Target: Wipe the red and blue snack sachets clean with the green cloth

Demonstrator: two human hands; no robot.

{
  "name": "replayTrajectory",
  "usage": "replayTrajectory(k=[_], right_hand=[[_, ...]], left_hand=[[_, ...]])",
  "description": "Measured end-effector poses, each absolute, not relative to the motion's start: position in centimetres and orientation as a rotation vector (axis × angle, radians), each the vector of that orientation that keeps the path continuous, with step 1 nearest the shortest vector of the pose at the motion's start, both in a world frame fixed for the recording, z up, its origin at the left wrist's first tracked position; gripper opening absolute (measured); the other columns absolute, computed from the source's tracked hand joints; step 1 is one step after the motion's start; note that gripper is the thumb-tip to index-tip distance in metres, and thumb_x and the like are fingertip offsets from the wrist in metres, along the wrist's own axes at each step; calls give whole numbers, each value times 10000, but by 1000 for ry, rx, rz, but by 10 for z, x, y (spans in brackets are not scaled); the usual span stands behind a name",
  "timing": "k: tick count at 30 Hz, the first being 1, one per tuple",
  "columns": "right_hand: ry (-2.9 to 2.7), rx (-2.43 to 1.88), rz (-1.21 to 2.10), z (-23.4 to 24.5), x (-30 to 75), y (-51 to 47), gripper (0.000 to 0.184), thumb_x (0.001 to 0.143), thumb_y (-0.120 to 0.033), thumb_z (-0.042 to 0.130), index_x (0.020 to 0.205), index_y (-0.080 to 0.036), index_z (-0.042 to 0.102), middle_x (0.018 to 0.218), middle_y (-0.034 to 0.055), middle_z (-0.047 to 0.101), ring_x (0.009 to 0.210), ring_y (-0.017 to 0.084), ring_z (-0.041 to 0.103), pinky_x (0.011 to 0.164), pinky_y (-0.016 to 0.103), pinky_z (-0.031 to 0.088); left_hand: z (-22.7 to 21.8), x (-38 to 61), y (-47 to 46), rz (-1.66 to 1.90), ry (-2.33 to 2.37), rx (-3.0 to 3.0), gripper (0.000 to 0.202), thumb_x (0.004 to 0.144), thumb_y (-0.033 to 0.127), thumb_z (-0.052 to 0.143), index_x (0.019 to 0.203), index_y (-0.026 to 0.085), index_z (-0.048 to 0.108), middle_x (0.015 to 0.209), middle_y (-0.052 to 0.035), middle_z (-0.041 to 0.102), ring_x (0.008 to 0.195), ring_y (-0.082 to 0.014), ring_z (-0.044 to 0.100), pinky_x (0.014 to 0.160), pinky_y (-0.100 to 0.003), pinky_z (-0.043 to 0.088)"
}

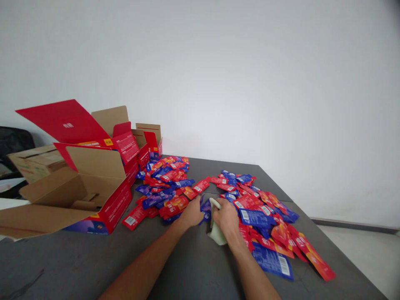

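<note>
Between my hands is a blue packet (206, 209), tilted up off the table. My left hand (191, 213) is closed at the packet's left edge, its fingertips partly hidden. A pale green cloth (217, 234) is bunched in my right hand (225, 214), its loose end hanging toward the table next to the blue packet. Left of my hands spreads a heap of red and blue packets (175, 206). Another heap of such packets (254, 218) lies against the right side of my right hand and forearm.
An open red carton (117, 204) with brown flaps stands at the left. Behind it are more open red cartons (125, 146) and a brown cardboard box (37, 160). The dark grey table (187, 266) ends at a white wall (218, 83), with floor (359, 246) beyond its right edge.
</note>
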State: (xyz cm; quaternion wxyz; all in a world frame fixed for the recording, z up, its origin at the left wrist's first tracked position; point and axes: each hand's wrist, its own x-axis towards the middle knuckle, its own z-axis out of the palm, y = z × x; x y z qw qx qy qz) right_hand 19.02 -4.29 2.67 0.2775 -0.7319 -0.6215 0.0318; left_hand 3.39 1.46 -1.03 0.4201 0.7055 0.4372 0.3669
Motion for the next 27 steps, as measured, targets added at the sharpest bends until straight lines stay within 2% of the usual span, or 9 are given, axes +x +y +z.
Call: replayTrajectory(k=[3,6,9,11,14,16,18,23,27], right_hand=[[-1689,-1780,72,24,187,-40,257,867,-171,521,1006,-225,730,1052,69,723,971,199,666,872,274,474],[-1692,-1577,45,21,182,-38,288,886,-180,513,1079,-213,725,1188,73,689,1098,200,627,1000,309,450],[-1683,-1448,-1,20,177,-39,324,887,-179,520,1150,-203,706,1289,81,639,1186,211,574,1063,347,423],[-1733,-1384,-49,21,173,-43,360,885,-160,515,1197,-217,685,1340,73,607,1210,222,546,1070,377,419],[-1871,-1317,-101,24,165,-50,427,885,-118,487,1257,-250,649,1369,45,591,1142,232,548,999,392,462],[-1978,-1270,-99,28,157,-56,465,870,-84,479,1268,-267,637,1369,25,594,1057,229,550,931,377,491],[-2092,-1204,-77,32,146,-62,501,838,-49,489,1255,-284,640,1355,11,603,993,224,541,883,363,504],[-2222,-1103,-22,31,132,-67,515,789,-7,504,1167,-308,679,1291,-4,641,944,211,541,838,340,517],[-1984,-1238,-107,21,146,-56,505,820,-44,498,1243,-273,654,1378,27,586,1059,233,550,930,392,492]], left_hand=[[-11,25,15,1039,1013,1460,388,595,98,577,960,177,682,810,-53,664,829,-246,610,807,-368,454],[-11,13,8,1001,810,1188,541,552,81,541,1068,148,689,707,-24,628,603,-168,562,619,-296,431],[-7,4,-4,958,536,975,835,451,37,487,1264,176,612,830,-41,664,651,-155,597,610,-269,433],[-2,2,-12,932,432,910,887,441,34,481,1307,195,583,877,-46,676,676,-149,609,624,-261,445],[6,6,-17,940,380,763,669,593,109,548,1257,166,608,877,-61,686,694,-166,622,642,-275,471],[10,8,-17,978,390,624,434,778,276,561,1184,140,633,859,-74,689,742,-196,644,693,-307,503],[14,8,-15,1005,404,510,398,889,435,512,1127,142,642,830,-69,690,747,-201,654,735,-326,519],[15,1,-11,1036,446,442,446,942,524,448,1131,169,640,850,-65,709,746,-199,678,735,-326,533],[8,7,-16,1009,525,477,346,911,427,548,1082,151,667,892,-76,728,813,-206,696,759,-311,534]])
